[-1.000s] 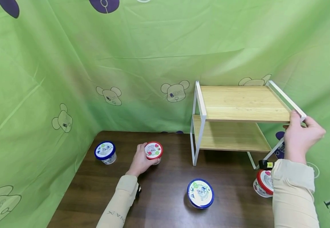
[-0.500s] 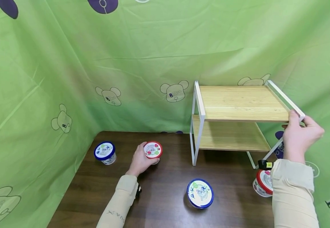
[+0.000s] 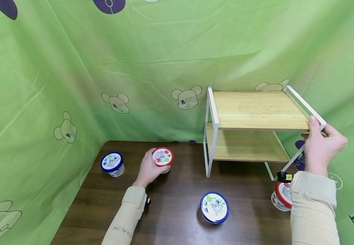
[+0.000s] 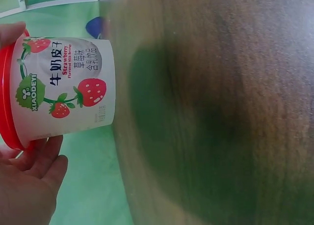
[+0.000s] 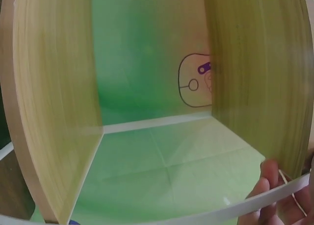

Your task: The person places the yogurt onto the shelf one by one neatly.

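Held red-lidded cup [image 3: 163, 157] just above table [image 3: 177, 207], left of shelf [image 3: 260, 109], in left hand [image 3: 147, 170], curled round its top. Pinched shelf's upper right front corner in nearly closed right hand [image 3: 323, 149].

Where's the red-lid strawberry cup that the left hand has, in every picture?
Head: the strawberry cup is just left of centre, in the lower half, held by the left hand.
Left wrist: the strawberry cup is at the left side, turned sideways in the picture.
Right wrist: it's not in this one.
Shared landmark: the green cloth shows in all three.
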The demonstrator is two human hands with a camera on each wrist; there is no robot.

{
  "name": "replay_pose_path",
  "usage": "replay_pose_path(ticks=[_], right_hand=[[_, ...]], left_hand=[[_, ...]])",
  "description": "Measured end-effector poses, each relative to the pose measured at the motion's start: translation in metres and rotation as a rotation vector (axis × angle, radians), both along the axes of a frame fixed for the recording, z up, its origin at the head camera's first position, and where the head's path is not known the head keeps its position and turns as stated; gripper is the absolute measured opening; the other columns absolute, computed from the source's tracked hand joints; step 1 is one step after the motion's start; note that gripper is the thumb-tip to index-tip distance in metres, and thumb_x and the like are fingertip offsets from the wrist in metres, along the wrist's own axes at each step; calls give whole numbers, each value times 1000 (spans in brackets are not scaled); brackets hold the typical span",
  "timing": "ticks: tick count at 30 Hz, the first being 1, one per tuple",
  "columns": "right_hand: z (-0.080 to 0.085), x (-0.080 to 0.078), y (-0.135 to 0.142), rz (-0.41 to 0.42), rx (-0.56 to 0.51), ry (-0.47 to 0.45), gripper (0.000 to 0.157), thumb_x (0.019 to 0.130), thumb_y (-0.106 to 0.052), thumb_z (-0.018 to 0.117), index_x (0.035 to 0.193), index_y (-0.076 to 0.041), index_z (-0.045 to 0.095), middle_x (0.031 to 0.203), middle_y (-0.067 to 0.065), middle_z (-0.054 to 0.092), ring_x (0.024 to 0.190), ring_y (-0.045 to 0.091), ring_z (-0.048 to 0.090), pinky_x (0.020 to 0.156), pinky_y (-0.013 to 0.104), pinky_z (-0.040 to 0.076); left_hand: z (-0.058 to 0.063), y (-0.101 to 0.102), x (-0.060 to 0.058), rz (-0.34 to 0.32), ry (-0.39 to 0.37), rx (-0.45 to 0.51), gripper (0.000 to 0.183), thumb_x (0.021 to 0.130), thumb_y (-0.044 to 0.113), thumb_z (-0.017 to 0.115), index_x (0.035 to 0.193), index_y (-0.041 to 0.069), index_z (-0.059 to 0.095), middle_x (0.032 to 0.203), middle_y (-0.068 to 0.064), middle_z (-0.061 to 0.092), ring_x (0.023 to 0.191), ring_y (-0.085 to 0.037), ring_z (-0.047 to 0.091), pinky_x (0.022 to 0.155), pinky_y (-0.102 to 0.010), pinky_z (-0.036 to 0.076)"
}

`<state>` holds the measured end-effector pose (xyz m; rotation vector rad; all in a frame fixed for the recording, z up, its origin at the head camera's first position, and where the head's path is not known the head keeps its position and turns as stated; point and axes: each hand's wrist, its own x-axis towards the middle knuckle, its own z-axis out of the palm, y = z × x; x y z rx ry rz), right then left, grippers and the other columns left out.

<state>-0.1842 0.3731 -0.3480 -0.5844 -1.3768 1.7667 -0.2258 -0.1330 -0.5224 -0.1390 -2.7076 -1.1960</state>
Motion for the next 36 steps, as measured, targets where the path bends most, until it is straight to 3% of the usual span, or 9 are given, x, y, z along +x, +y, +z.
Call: replay_pose_path(ticks=[7,10,14,15,24,32,36], right_hand=[[-5,1,5,77,20,39,31,80,-21,90,102,-2,79,69,2,72,44,12,62,42,21,50],[-10,0,9,96,76,-73,26,89,-33,81,87,-7,80,59,1,68,41,10,60,41,20,48],[-16,-2,11,109,117,-210,48,96,-48,68,67,-11,72,48,1,61,36,8,56,38,19,43],[-16,-2,11,112,98,-199,51,97,-48,67,67,-7,70,48,2,61,35,10,55,37,20,43],[-8,1,11,179,81,-127,35,97,-39,70,75,-12,75,52,3,64,39,11,59,41,19,48],[5,9,20,300,-68,-72,44,101,-47,61,86,-7,71,58,7,66,43,16,62,46,25,53],[9,8,26,326,-69,-49,33,97,-40,70,98,-7,76,69,5,70,44,17,62,45,23,51]], left_hand=[[7,3,-1,-6,22,4,100,67,41,93,145,4,43,125,-11,54,113,-29,55,96,-47,47],[8,3,-1,-13,23,7,101,67,42,92,146,4,42,125,-10,54,113,-28,54,96,-46,48],[11,3,0,-21,14,6,101,67,43,92,146,4,42,126,-9,53,113,-28,54,97,-46,47],[12,3,0,-22,12,4,101,68,43,92,146,5,42,126,-9,53,113,-28,53,97,-46,47],[16,0,-1,-17,18,14,101,68,46,93,146,7,41,125,-9,52,112,-28,53,96,-49,48],[27,1,0,-34,37,18,100,69,48,92,146,8,41,126,-7,51,113,-27,53,96,-50,48],[35,2,1,-44,60,24,100,69,50,91,146,9,41,126,-6,52,113,-26,53,96,-51,49]])
